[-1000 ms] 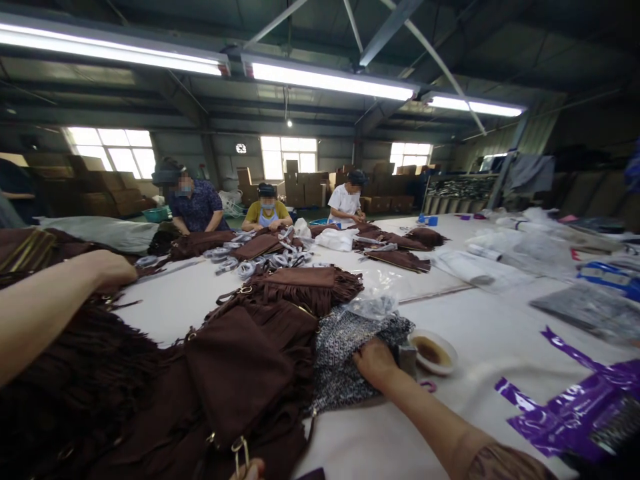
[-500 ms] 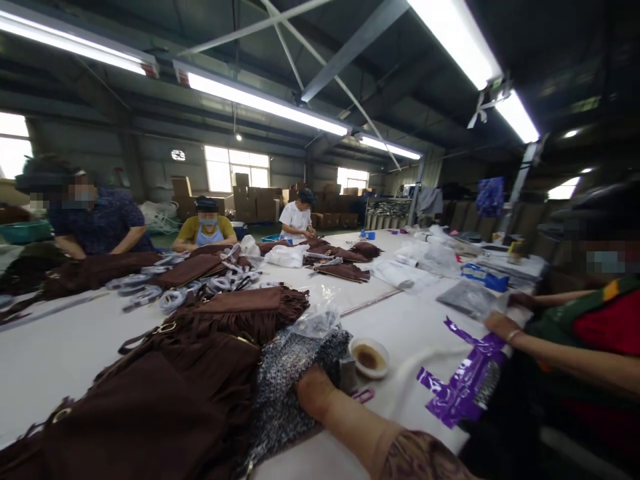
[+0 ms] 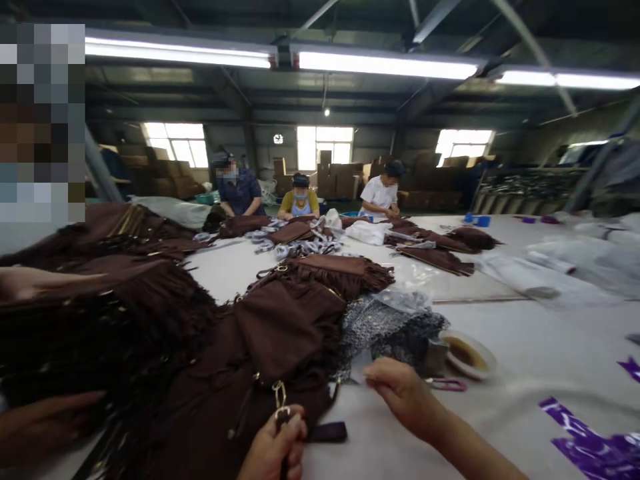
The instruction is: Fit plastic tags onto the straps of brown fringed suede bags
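My left hand [image 3: 275,443] is closed around a brown strap with a gold clasp [image 3: 280,395] at its upper end. A loose strap end [image 3: 327,432] sticks out beside it. Beyond this hand lies a pile of dark brown fringed bags [image 3: 280,327] with gold fittings. My right hand [image 3: 403,397] pinches a small whitish translucent piece of plastic [image 3: 361,367] between thumb and fingers. Just behind it is a grey-and-black woven cloth [image 3: 385,330]. A white bowl [image 3: 480,350] of brown liquid and a pink-handled tool [image 3: 450,385] stand to its right.
At the left, another person's hands [image 3: 50,283] rest against a stack of brown bags [image 3: 115,300]. Purple packaging [image 3: 595,433] lies at the right edge. Clear plastic bags [image 3: 560,263] and more fringed bags [image 3: 440,253] cover the far table, where several people work.
The view has swung left. My right hand has drawn back from the woven cloth and now holds the translucent piece. My left hand has come into view with the strap.
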Demonstrator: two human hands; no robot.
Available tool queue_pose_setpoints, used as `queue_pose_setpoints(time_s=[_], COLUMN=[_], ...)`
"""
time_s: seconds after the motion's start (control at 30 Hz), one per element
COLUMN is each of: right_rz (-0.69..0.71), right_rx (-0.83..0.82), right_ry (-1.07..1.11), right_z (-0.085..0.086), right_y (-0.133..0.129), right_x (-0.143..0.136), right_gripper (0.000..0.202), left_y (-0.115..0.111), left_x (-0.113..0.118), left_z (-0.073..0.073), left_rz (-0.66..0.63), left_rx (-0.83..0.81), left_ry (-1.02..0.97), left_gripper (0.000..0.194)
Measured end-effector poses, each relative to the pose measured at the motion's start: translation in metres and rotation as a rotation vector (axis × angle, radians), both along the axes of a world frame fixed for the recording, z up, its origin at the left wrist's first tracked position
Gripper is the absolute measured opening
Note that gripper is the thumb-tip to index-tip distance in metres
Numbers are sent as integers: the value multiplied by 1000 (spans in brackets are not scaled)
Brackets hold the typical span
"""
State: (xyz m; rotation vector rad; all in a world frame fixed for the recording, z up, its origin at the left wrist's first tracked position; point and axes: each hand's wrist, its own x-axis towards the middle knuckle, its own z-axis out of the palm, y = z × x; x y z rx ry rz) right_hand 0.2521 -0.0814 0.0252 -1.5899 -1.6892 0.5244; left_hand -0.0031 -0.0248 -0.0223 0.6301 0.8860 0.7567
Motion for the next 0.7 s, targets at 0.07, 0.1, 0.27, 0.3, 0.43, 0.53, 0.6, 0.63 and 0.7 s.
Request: queue_pose_setpoints(time_s=[0.07, 0.1, 0.27, 0.3, 0.43, 0.53, 0.6, 0.63, 0.7], right_rz=[32, 44, 15, 3, 58, 37, -1, -19, -55], right_rx=[-187, -277, -414, -405, -446, -469, -427, -405, -380], right_ry=[329, 478, 724, 727, 770, 782, 732, 688, 583], right_z=[4, 3, -13, -16, -18, -18, -18, -18, -18], right_y=[-8, -9, -1, 1, 5, 6, 7, 7, 5], right_x=[-32, -47, -92, -95, -98, -99, -96, -93, -85], right_gripper=[23, 21, 29, 31, 40, 42, 41, 40, 37], left_y=[-6, -8, -13, -14, -16, -19, -25, -29, -38], left_x=[-1, -2, -8, -9, -8, -6, -8, -11, -22], left_z=[10, 14, 13, 10, 6, 6, 7, 8, 11], left_rz=[-9, -26, -147, -147, -102, -112, -171, -229, -386], left_rx=[7, 8, 50, 58, 88, 130, 158, 155, 156], left_ry=[-60, -92, -110, -62, 37, 90, 157, 187, 222], left_gripper=[50, 48, 43, 39, 33, 30, 29, 30, 30])
